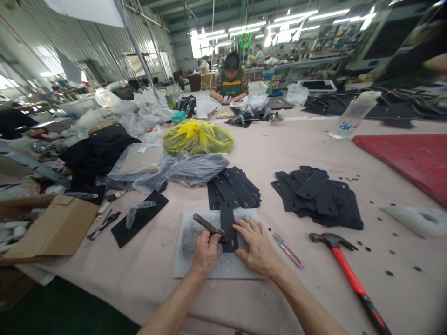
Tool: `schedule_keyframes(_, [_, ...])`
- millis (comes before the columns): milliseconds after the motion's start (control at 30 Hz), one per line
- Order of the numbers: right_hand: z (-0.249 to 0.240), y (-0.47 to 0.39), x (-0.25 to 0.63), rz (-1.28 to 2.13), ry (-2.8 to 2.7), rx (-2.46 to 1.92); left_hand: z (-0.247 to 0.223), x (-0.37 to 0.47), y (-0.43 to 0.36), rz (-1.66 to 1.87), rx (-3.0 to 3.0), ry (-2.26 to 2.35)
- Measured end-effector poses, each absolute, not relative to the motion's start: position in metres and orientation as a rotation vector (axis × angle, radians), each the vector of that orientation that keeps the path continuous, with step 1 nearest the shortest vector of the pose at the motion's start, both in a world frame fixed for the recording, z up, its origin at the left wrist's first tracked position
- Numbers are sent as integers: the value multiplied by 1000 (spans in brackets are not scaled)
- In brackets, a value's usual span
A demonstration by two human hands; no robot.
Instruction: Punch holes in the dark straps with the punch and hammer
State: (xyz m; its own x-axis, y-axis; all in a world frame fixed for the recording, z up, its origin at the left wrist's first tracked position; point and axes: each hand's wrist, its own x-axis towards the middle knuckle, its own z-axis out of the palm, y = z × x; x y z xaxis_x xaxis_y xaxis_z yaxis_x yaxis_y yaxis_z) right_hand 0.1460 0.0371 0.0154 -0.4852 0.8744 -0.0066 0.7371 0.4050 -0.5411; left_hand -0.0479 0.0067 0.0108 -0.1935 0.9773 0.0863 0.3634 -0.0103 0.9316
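Note:
A dark metal punch is gripped in my left hand, its lower end over the left edge of a black strip. My right hand lies with fingers spread, fingertips touching the strip's right edge. Under both is a pale, dark-speckled board. The strip's far end meets a fanned stack of similar black strips. Right of my right hand lie small pink-handled thread snips and a claw hammer with a red and black handle.
A messy heap of black strips lies to the right, with small black discs scattered near it. A yellow bag, a bottle and a red board stand farther back. An open cardboard box is at left. Across the table sits a person.

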Motion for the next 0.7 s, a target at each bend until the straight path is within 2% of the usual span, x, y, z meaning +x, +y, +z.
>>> schedule_keyframes(367, [44,67,92,462,-2160,-1862,3,-53,6,1310,1316,1806])
schedule_keyframes(700, [46,84,68,771,-2049,-1974,-5,-56,7,1427,1188,1900])
